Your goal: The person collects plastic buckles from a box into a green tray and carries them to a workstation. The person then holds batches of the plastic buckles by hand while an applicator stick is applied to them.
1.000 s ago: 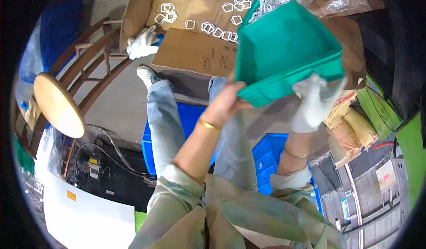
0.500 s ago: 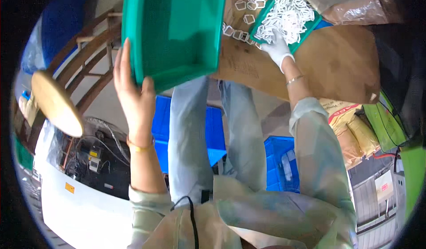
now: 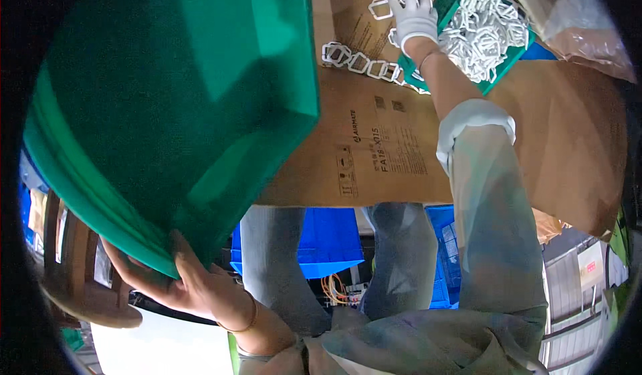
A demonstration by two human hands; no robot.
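Observation:
A big empty green plastic bin (image 3: 167, 94) fills the upper left of the head view, tilted, its rim toward me. My bare left hand (image 3: 180, 285) grips its lower rim from beneath. My right hand (image 3: 411, 14), in a white glove, reaches far forward and rests on the edge of a second green tray (image 3: 515, 47) heaped with several white plastic square rings (image 3: 485, 34). More white rings (image 3: 354, 60) lie loose in a row on the flattened brown cardboard (image 3: 374, 154) under that hand.
The cardboard sheet covers my lap; my jeans-clad legs (image 3: 401, 254) show below it. Blue crates (image 3: 331, 241) stand on the floor between them. A round wooden stool (image 3: 80, 288) is at lower left. A clear plastic bag (image 3: 568, 14) lies at upper right.
The green bin has swung left and closer, now filling the upper left, held by my left hand alone. My right hand let go of it and reached onto the tray of white rings.

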